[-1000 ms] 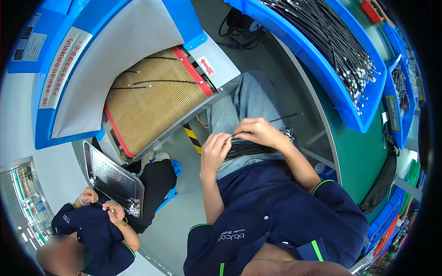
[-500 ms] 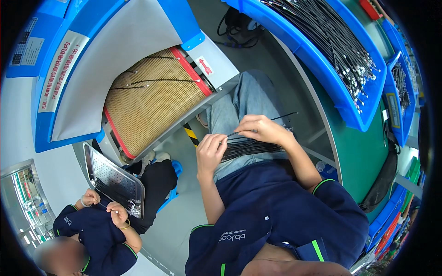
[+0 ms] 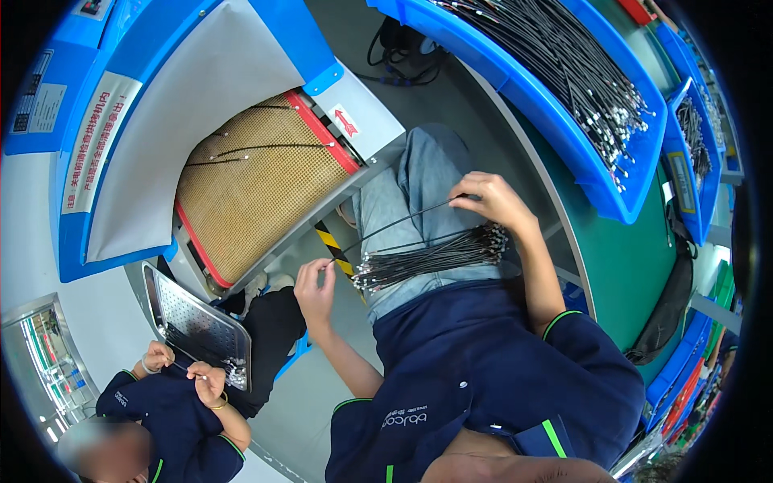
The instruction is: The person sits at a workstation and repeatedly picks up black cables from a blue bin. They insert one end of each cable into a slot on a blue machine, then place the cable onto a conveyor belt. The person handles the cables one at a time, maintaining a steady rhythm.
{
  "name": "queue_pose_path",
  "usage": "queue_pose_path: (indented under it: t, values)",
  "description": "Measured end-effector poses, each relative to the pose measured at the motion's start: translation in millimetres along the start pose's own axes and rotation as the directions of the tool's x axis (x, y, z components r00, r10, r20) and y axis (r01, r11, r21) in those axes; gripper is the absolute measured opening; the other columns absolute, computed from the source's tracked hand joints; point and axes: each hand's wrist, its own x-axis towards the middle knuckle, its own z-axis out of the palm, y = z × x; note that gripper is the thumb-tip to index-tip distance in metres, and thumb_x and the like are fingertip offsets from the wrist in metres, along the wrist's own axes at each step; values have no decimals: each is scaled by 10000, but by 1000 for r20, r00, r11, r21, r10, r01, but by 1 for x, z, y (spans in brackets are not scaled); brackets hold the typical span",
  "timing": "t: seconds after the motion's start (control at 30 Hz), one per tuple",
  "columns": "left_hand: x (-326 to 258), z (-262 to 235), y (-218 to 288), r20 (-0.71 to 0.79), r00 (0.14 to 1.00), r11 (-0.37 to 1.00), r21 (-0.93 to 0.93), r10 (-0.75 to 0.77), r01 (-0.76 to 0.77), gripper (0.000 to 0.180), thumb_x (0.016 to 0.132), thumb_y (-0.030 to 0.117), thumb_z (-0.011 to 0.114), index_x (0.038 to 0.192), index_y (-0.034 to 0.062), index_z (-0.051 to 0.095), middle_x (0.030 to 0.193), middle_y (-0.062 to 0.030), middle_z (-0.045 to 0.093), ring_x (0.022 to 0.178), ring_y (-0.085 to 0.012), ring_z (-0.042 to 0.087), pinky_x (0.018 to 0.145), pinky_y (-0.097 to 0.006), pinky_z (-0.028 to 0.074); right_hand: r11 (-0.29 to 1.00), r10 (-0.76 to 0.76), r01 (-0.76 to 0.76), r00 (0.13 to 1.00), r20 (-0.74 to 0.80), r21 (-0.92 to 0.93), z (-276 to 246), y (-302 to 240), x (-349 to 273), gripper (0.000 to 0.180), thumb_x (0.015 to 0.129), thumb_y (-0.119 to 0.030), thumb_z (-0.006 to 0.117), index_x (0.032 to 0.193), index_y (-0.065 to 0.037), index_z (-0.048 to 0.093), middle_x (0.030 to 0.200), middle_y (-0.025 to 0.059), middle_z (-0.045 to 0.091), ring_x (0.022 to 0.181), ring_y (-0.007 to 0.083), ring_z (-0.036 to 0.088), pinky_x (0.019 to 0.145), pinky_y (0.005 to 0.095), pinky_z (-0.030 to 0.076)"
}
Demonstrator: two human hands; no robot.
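A thin black cable is stretched at a slant above my lap, one end in each hand. My left hand pinches its lower left end between thumb and fingertips. At the upper right end my right hand is closed on the cable. Beneath it, a bundle of short black cables with small pale connectors at both ends lies across my thighs. The jeans under the bundle show on either side of it.
Ahead on the left, several black cables lie on a mesh conveyor belt with red edges. A blue bin full of cables stands on the green table at right. To my left a co-worker handles a cable beside a metal tray.
My hands have moved apart, the left one toward the lower left and the right one up and rightward, drawing the cable out between them. The cables on the belt have shifted slightly.
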Motion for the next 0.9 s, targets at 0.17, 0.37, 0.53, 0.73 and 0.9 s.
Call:
queue_pose_path:
  t: [0.17, 0.37, 0.53, 0.73, 0.9]
  values:
    - [-5, -7, -9, -18, 999, 999, -2, -42, 42, 99, 772, -26, 671, 849, -2, 613, 812, -104, 634, 714, -221, 607, 661, -311, 495, 992, 38, -33, 998, -43, 123, -1, 0, -3, 142, 777, -137, 697, 860, -28, 658, 807, 95, 635, 746, 259, 625, 664, 342, 496]
    - [-5, -11, -9, -19, 997, 997, -17, -69, 69, 102, 780, -31, 664, 863, -5, 610, 820, -103, 634, 713, -212, 610, 669, -302, 500, 972, 157, -144, 986, -54, 186, -5, -12, -4, 105, 804, -101, 677, 857, -14, 649, 820, 99, 637, 745, 251, 631, 667, 335, 498]
    - [-9, -17, -9, -47, 998, 999, 14, -47, 48, 88, 792, -37, 653, 869, -20, 613, 820, -96, 641, 695, -163, 614, 642, -275, 491, 979, 62, -49, 996, -59, 197, -3, -9, -3, 100, 813, -115, 678, 848, -25, 653, 767, 83, 616, 684, 220, 602, 604, 316, 467]
    - [-7, -16, -9, -35, 999, 1000, 9, -18, 18, 94, 789, -42, 655, 870, -21, 612, 816, -94, 638, 694, -163, 612, 643, -275, 492, 974, 84, -71, 995, -53, 214, -5, -6, -11, 85, 779, -97, 713, 827, -33, 684, 713, 59, 601, 634, 169, 568, 540, 294, 423]
    - [-11, -22, -11, -35, 999, 1000, 18, -19, 19, 106, 785, -46, 661, 877, -23, 614, 814, -93, 635, 695, -163, 612, 645, -271, 494, 975, 38, -21, 997, -72, 220, -5, -10, -9, 94, 754, -86, 737, 826, -36, 701, 709, 51, 607, 645, 162, 571, 565, 286, 438]
